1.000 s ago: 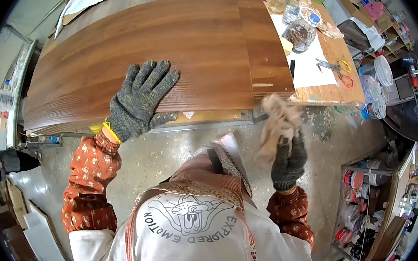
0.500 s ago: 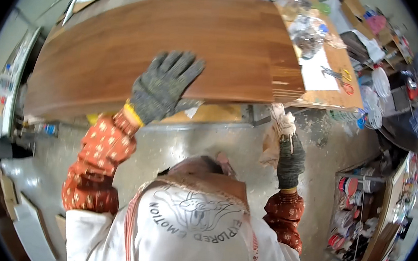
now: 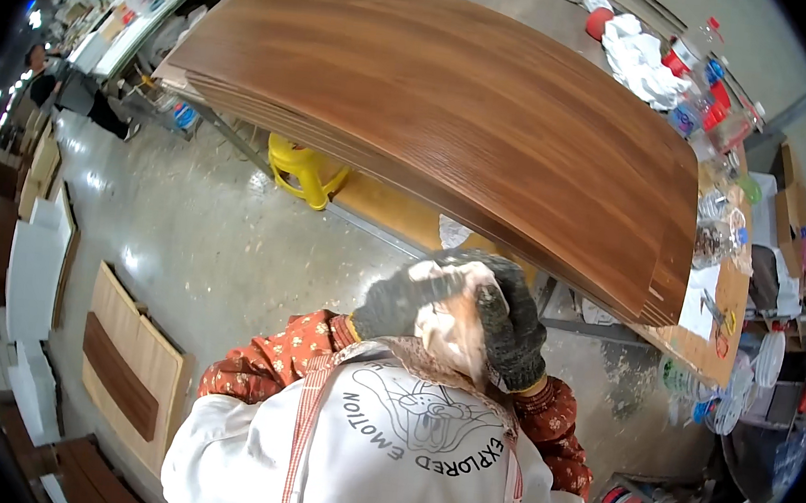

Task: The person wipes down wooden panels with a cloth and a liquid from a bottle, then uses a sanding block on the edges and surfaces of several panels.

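Observation:
A pale, crumpled cloth [image 3: 454,325] is bunched between my gloved hands, close to my chest. My right hand [image 3: 511,330], in a dark grey knit glove, is closed around its right side. From the left, my left hand [image 3: 397,301] in the same kind of glove meets the cloth; motion blur smears its fingers, so its grip is unclear. Just beyond both hands lies a stack of brown wood-grain panels [image 3: 436,92] with curved long edges, on a workbench [image 3: 732,271]. Neither hand touches the panels.
A yellow plastic stool [image 3: 302,174] stands under the bench. Bottles [image 3: 694,47], white crumpled material [image 3: 638,61] and scissors [image 3: 721,316] lie around the stack's right end. Boards [image 3: 130,362] rest on the floor at left. Far left, another person [image 3: 81,94] stands by a counter.
My left hand has left the panel's surface and come to the cloth. The right hand has raised the cloth from beside the bench to my chest. The view has swung left.

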`<state>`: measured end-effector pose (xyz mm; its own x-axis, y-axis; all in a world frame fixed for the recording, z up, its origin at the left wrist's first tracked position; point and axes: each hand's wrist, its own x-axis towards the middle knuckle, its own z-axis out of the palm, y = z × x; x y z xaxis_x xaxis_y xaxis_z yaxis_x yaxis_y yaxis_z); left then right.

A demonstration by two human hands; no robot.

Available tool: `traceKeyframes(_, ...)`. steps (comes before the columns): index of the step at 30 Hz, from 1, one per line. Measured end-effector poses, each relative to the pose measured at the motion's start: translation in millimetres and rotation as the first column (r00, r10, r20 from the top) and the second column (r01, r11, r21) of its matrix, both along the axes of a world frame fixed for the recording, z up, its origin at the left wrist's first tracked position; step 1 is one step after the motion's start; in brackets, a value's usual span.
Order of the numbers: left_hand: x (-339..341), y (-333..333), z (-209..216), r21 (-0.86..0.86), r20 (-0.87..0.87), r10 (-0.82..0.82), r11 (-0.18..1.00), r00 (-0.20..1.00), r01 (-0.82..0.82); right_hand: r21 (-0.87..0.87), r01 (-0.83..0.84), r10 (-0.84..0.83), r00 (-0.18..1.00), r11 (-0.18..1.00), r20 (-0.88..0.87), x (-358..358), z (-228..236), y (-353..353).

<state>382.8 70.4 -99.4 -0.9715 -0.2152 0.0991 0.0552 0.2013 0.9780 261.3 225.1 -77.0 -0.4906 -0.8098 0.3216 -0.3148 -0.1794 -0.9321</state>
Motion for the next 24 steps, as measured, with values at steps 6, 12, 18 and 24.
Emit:
traceKeyframes(6,57.1,-100.3,10.6,-0.467,-0.194,0.584,0.651,0.788,-0.598,0.063,0.223,-0.198,0.942,0.973,-0.270,-18.4,58.2,15.7)
traceKeyframes(12,31.4,-289.3,62.8,-0.299,-0.660,0.622,0.299,0.423,-0.906,0.114,0.724,-0.226,0.355,0.680,-0.907,-167.6,71.4,65.4)
traceKeyframes(18,-66.6,-143.8,22.0,-0.603,-0.653,0.437,0.193,0.618,-0.774,0.092,0.620,-0.118,0.289,0.779,-0.950,-218.8,39.3,65.0)
traceKeyframes(24,-102.9,70.0,23.2,-0.724,-0.565,0.260,0.300,0.783,-0.621,0.107,0.601,-0.101,0.302,0.792,-0.948,-213.8,34.0,39.0)
